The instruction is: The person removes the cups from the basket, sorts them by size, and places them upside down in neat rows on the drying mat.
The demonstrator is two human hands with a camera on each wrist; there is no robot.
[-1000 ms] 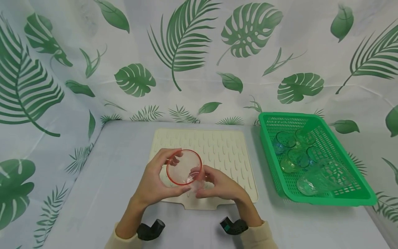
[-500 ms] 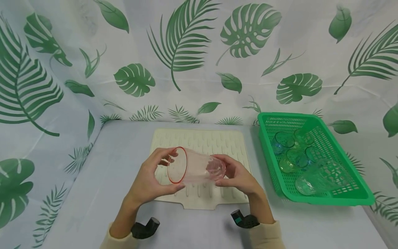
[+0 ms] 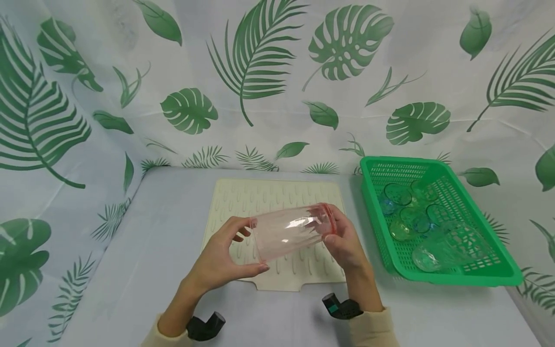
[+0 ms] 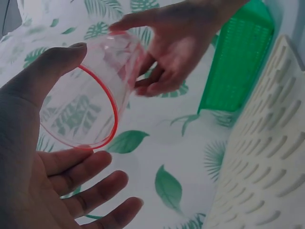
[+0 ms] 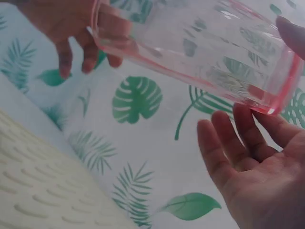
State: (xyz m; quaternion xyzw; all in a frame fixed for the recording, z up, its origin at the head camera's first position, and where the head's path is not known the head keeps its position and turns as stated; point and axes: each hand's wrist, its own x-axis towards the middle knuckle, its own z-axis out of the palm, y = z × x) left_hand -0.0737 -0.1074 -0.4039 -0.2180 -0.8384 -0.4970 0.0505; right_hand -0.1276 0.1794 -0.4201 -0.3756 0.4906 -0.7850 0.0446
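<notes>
A clear pink glass tumbler (image 3: 290,232) with a red rim is held sideways above the cream ridged mat (image 3: 277,190), its right end slightly higher in the head view. My left hand (image 3: 217,255) pinches the rim end between thumb and forefinger; the other fingers (image 4: 102,191) are spread below it in the left wrist view. At the thick base end, my right hand (image 3: 347,243) grips the tumbler with its thumb and fingers. The right wrist view shows the base (image 5: 274,102) between thumb and fingertips, with the left hand (image 5: 62,26) at the far end.
To the right stands a green perforated basket (image 3: 459,278). Inside lie a large clear patterned glass (image 3: 446,248) and several smaller tinted glasses, among them a yellow one (image 3: 402,226). Leaf-printed cloth (image 3: 269,120) rises behind the table.
The tumbler has turned from mouth facing the camera to lying crosswise, its base end swung right and up. My right hand has moved right with the base; the left stays at the rim.
</notes>
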